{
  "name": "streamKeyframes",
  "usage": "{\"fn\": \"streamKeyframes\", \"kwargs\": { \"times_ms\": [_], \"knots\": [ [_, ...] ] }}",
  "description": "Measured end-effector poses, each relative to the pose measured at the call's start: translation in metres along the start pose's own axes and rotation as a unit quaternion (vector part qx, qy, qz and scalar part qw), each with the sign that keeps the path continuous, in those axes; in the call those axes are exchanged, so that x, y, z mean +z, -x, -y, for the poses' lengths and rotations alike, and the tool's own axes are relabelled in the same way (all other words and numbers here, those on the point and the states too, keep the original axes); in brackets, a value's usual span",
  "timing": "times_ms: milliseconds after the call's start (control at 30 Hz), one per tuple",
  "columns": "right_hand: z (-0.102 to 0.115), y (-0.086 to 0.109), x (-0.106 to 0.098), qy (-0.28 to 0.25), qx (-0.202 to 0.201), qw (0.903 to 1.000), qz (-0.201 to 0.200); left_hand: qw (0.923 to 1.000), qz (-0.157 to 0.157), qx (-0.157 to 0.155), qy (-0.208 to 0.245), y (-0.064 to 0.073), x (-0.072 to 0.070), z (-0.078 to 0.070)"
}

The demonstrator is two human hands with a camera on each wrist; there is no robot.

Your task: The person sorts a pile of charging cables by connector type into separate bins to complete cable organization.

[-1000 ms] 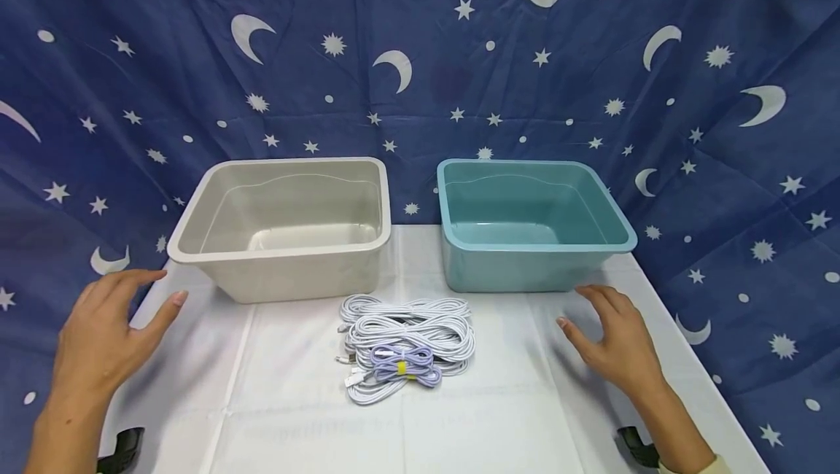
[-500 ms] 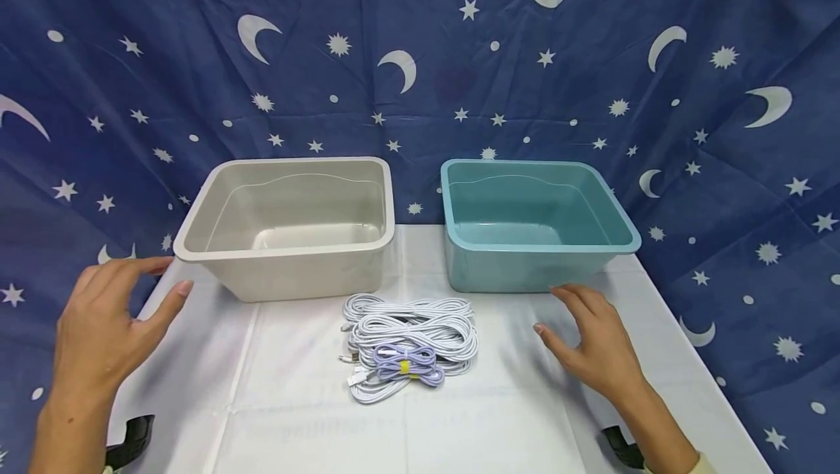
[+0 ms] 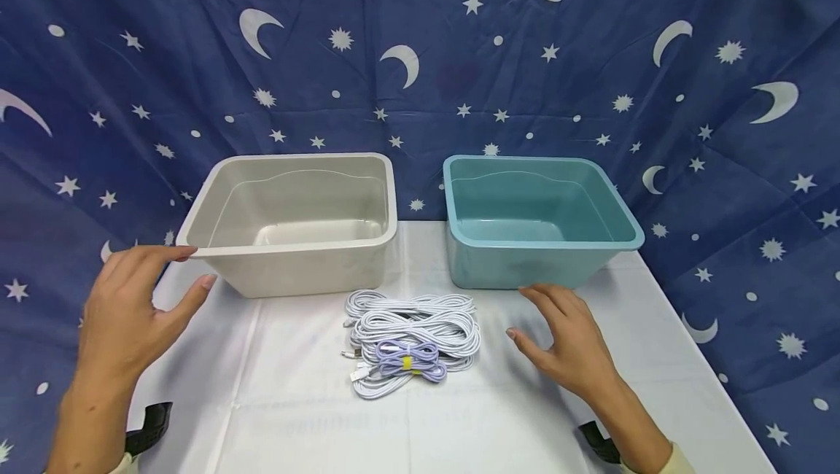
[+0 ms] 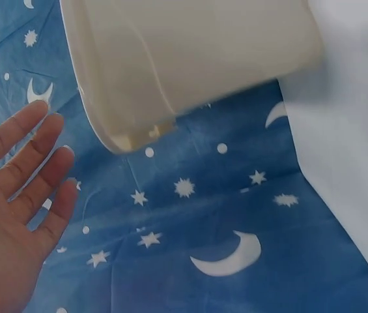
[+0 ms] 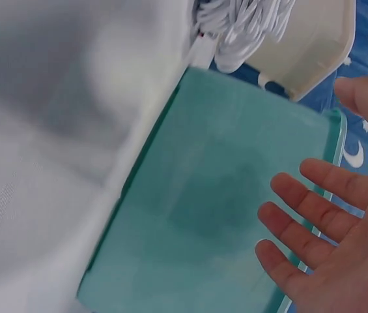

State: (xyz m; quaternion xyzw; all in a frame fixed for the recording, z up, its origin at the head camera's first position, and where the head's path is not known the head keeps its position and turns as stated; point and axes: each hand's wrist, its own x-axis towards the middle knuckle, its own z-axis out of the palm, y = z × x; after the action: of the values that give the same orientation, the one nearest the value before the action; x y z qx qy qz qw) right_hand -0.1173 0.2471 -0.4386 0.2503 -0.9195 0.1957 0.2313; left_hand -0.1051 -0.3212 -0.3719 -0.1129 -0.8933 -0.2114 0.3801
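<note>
Surroundings: white-clothed table (image 3: pixel 328 423), dark blue curtain (image 3: pixel 433 14) w/ moons & stars behind. Beige bin (image 3: pixel 302 270) at far L of table, teal bin (image 3: pixel 518 267) at far R, narrow gap betw. them; both upright, mouths up, long axes running L–R. Black wrist mount (image 3: pixel 151 426) at L wrist, 2nd black mount (image 3: pixel 599 443) at R wrist.

Obstructions: purple cable (image 3: pixel 428 363) lies atop near part of white cables (image 3: pixel 433 328), covering some coils.

Cables: located mid-table, in front of the bin gap, betw. the hands. White coils' long axis approx. L–R, connectors at L end; USB plug (image 3: pixel 360 373) at near L points L. Purple bundle also approx. L–R, R end slightly nearer the person; yellow tie (image 3: pixel 407 364) round its middle.

Hands: left hand (image 3: pixel 131 313), fingers extended & spread, at beige bin's near L corner; contact can't be confirmed. Right hand (image 3: pixel 571 343), fingers loosely extended, thumb apart, in front of teal bin; contact likewise unclear.
</note>
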Motion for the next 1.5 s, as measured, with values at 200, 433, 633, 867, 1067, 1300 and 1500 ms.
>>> {"fn": "streamKeyframes", "kwargs": {
  "times_ms": [200, 433, 633, 867, 1067, 1300, 1500],
  "knots": [
    [0.013, -0.006, 0.011, -0.013, -0.007, 0.9997, 0.02, 0.9995, 0.024, 0.022, 0.007, -0.009, 0.011, -0.011],
    [0.029, -0.016, 0.023, -0.03, -0.037, 0.9983, 0.032, 0.9981, 0.044, 0.037, 0.023, -0.015, 0.021, -0.019],
    [0.043, -0.025, 0.031, -0.045, -0.073, 0.996, 0.025, 0.9965, 0.063, 0.042, 0.036, -0.019, 0.03, -0.022],
    [0.057, -0.037, 0.042, -0.055, -0.098, 0.9931, 0.033, 0.9928, 0.097, 0.063, 0.03, -0.024, 0.039, -0.022],
    [0.07, -0.04, 0.052, -0.055, -0.11, 0.9905, 0.062, 0.9924, 0.097, 0.068, 0.03, -0.022, 0.042, -0.018],
    [0.086, -0.045, 0.066, -0.07, -0.142, 0.9859, 0.055, 0.9931, 0.093, 0.068, 0.022, -0.018, 0.044, -0.014],
    [0.098, -0.047, 0.074, -0.079, -0.152, 0.9831, 0.064, 0.9929, 0.087, 0.077, 0.027, -0.021, 0.049, -0.012]
  ]
}}
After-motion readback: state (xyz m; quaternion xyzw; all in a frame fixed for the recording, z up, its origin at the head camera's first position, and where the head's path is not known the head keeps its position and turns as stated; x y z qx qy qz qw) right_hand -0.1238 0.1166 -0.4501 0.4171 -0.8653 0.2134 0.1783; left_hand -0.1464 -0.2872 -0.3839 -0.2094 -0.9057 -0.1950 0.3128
